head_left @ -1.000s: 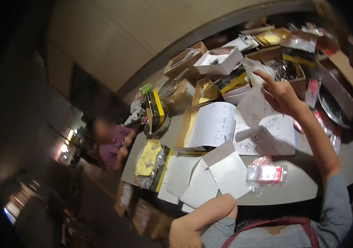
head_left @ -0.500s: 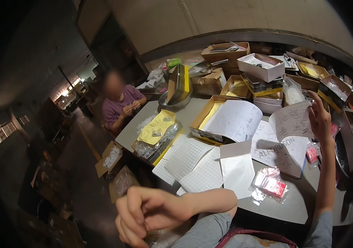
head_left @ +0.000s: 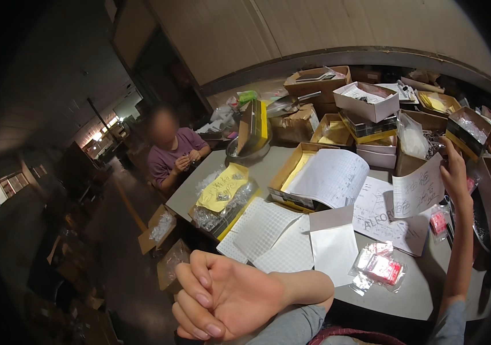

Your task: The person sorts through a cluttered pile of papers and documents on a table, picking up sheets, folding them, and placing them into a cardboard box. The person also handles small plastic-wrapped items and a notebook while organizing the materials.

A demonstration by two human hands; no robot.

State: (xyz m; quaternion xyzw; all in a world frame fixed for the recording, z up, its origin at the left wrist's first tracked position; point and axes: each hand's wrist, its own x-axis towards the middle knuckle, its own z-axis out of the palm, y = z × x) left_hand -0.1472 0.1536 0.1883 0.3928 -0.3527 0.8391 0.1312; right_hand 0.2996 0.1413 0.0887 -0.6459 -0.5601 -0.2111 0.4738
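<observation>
Handwritten sheet point(head_left: 419, 185) now lower, over printed page point(head_left: 392, 231)

At the table's point(head_left: 395, 302) far left side is a person in a purple top point(head_left: 172, 158); nearby, a black-and-yellow box point(head_left: 252, 127) leans in a round bowl point(head_left: 251, 154). A carton point(head_left: 149, 238) sits lower.

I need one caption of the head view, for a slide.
The right hand holds a handwritten paper above a cluttered worktable, the left hand loosely curled, a co-worker farther left.

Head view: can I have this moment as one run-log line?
left hand: curled, holding nothing visible | right hand: holding handwritten sheet above papers | packets: on table
</observation>
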